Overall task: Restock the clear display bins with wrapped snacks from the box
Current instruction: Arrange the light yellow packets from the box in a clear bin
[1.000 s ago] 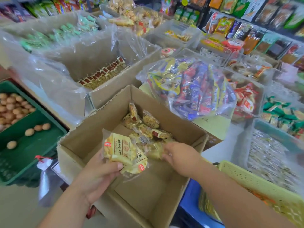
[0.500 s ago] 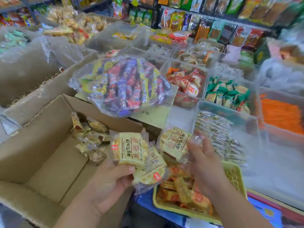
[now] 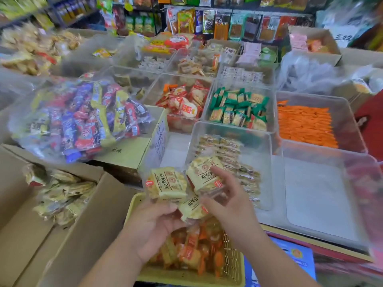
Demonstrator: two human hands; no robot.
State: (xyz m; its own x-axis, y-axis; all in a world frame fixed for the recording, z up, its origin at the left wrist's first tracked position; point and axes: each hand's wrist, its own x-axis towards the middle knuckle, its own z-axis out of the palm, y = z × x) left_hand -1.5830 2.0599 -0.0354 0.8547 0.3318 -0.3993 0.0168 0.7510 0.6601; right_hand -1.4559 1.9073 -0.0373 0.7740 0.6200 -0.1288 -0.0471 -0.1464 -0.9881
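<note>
Three yellow wrapped snacks (image 3: 165, 184) held above the yellow basket (image 3: 186, 279), just short of the clear bin (image 3: 268, 172), itself part-filled with packets of a similar look. Two pinched in the left hand (image 3: 153, 226), thumb curled over their lower edges; one gripped by the right hand (image 3: 230, 204), fingers spread across its wrapper. Compared with half a second ago: farther from the cardboard box (image 3: 87, 214), nearer the bin. More packets lying in the box; big bag of mixed sweets (image 3: 83, 117) behind it.
</note>
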